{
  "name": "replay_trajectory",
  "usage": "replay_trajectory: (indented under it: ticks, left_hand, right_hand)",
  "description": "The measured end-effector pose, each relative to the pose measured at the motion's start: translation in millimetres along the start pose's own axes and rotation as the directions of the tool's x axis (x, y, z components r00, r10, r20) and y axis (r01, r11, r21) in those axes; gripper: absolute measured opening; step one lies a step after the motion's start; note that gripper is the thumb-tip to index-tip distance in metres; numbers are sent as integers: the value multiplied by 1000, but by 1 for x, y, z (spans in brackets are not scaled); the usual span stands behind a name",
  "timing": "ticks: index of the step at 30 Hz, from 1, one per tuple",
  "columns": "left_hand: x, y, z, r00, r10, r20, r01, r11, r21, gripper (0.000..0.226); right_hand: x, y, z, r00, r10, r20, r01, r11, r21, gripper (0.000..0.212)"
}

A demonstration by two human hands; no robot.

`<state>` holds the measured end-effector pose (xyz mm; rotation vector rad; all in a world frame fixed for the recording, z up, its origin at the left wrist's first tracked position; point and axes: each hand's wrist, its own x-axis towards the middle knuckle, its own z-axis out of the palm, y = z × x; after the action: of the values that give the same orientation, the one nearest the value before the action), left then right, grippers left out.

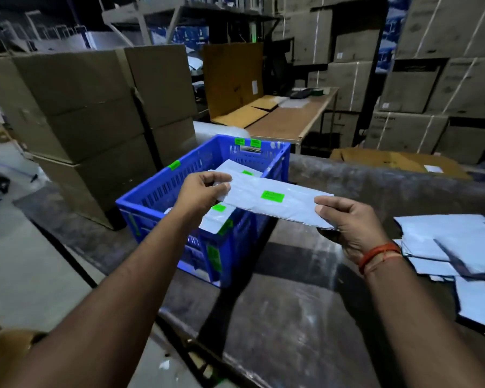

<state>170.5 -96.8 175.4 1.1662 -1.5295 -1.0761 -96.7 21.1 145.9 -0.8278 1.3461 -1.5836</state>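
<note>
1 white mailer, pinched by left hand and right hand, is partly hiding 2 packets I'm seeing in 1 blue crate.

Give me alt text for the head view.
Both hands hold a flat white mailer with a green label, the left hand pinching the end over a blue crate, the right hand gripping the other end. More labelled mailers lie in the crate; a loose pile lies on the dark table at right.
</note>
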Motion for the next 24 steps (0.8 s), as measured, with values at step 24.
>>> replay_trajectory:
  ticks: [24]
  left_hand:
    - [271, -63, -133, 936, -13, 352, -66, 975, 211, 17]
  right_hand:
    - [140, -6, 220, 946, -104, -307, -59, 876, -479, 14]
